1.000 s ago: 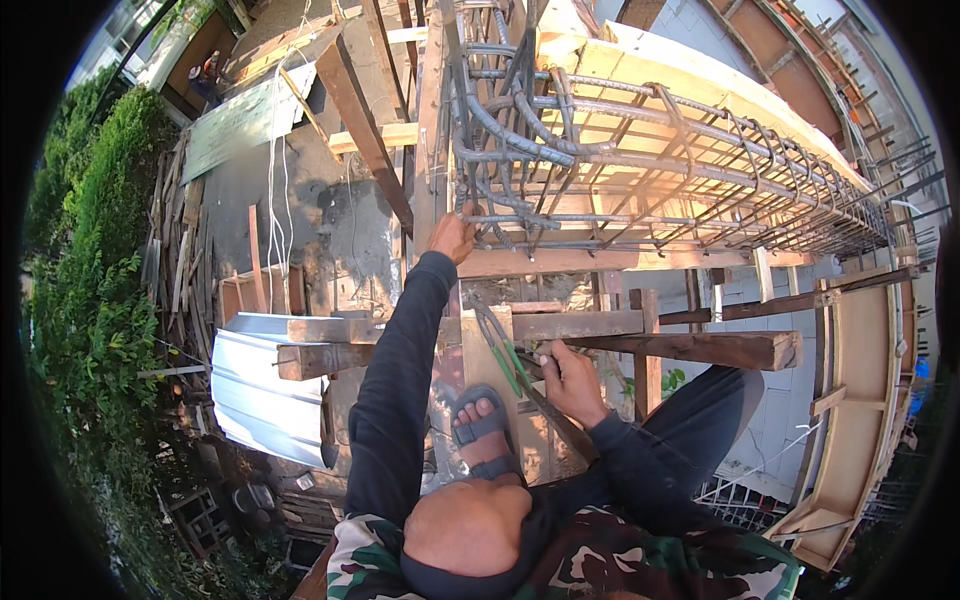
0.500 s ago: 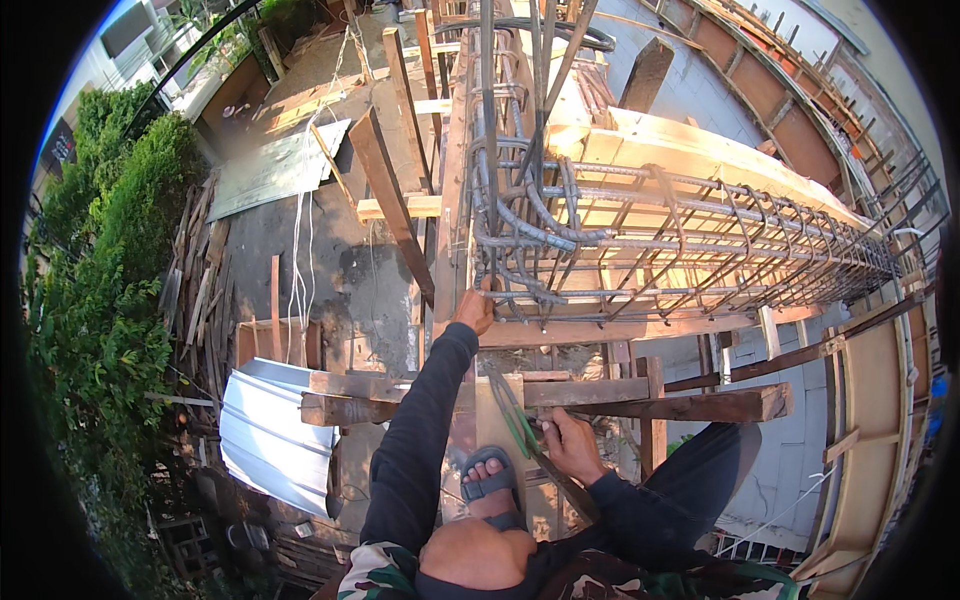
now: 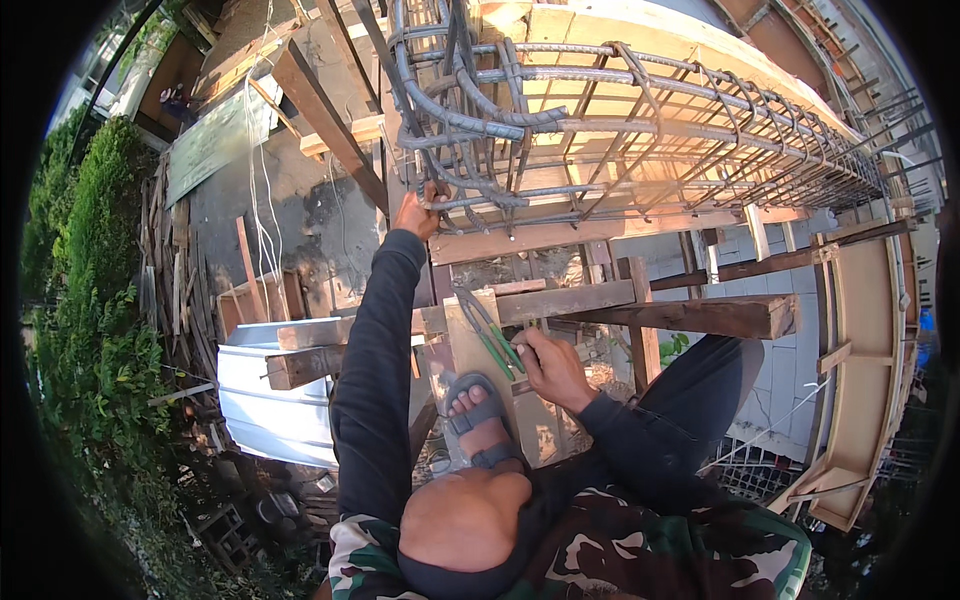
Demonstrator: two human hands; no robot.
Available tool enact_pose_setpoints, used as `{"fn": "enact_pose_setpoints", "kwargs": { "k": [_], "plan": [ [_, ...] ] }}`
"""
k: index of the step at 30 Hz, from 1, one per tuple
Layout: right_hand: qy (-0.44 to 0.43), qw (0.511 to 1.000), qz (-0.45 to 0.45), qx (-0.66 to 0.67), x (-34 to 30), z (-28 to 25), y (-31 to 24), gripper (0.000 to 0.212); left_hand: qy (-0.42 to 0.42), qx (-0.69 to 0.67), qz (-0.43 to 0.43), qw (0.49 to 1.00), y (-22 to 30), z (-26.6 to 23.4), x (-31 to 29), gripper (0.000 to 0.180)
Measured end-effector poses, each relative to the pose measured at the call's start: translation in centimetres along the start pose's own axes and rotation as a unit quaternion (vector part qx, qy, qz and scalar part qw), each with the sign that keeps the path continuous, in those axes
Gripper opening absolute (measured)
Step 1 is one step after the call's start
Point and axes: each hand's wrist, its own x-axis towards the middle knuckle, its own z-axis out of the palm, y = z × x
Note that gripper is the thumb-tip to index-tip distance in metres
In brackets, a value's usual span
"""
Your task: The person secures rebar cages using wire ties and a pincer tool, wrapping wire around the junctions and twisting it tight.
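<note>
My left hand (image 3: 416,213) is stretched forward to the near left corner of a rebar cage (image 3: 650,128). Its fingers curl closed on a bar at that corner; the fingertips are partly hidden. Closer to me, my right hand (image 3: 556,370) is closed at the handles of green-handled pincers (image 3: 487,338). Their jaws point forward and left, over a narrow plank (image 3: 468,318), and the two handles stand apart. Bent hooks of thick bar (image 3: 470,125) crowd the cage end above my left hand. My sandalled foot (image 3: 482,415) rests just behind the pincers.
Timber crosspieces (image 3: 580,300) span in front of me, with a thick beam (image 3: 715,317) jutting right. An upright post (image 3: 330,120) stands left of the cage. Below left lie a corrugated metal sheet (image 3: 272,395) and scrap wood (image 3: 165,270). The ground lies well below.
The cage and timbers sit higher and further left in view as my head has shifted. The pincers' handles have spread apart. My left hand stays at the cage corner.
</note>
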Motion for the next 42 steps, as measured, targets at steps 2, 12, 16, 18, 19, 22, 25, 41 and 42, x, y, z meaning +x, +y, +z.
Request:
{"fn": "enact_pose_setpoints", "kwargs": {
  "k": [2,12,16,18,19,22,25,41,42],
  "plan": [
    [0.005,1.0,-0.001,-0.004,0.0,-0.1,-0.2,0.01,-0.037,0.031,-0.021,0.999,-0.2,-0.2,0.7,0.011],
    [-0.003,1.0,-0.011,-0.006,-0.2,0.3,0.2,0.011,-0.007,0.036,-0.013,0.999,-0.9,0.7,0.5,0.017],
    [0.0,1.0,-0.003,-0.01,0.0,0.5,0.1,0.009,-0.018,-0.043,-0.016,0.999,-0.7,0.4,0.0,0.021],
    [0.009,1.0,-0.007,-0.001,-0.1,0.7,0.2,0.009,0.001,-0.107,0.015,0.994,-1.3,0.6,0.1,0.022],
    [0.013,1.0,-0.006,0.004,-0.1,0.7,0.2,0.009,0.001,-0.069,0.011,0.998,-0.9,0.6,0.1,0.02],
    [0.014,1.0,-0.008,0.019,-0.2,0.8,0.3,0.009,0.046,-0.048,0.037,0.997,0.2,0.1,0.3,0.018],
    [0.007,1.0,0.001,0.025,-0.3,0.7,-0.1,0.009,0.043,-0.022,0.03,0.998,0.2,-0.3,0.6,0.015],
    [-0.001,1.0,0.0,0.012,-0.1,0.6,-0.2,0.013,-0.027,-0.05,-0.035,0.998,0.4,0.2,0.8,0.011],
    [-0.004,1.0,-0.004,0.01,-0.2,0.6,-0.3,0.013,-0.018,-0.044,-0.052,0.997,0.4,0.1,0.6,0.012]
  ]
}}
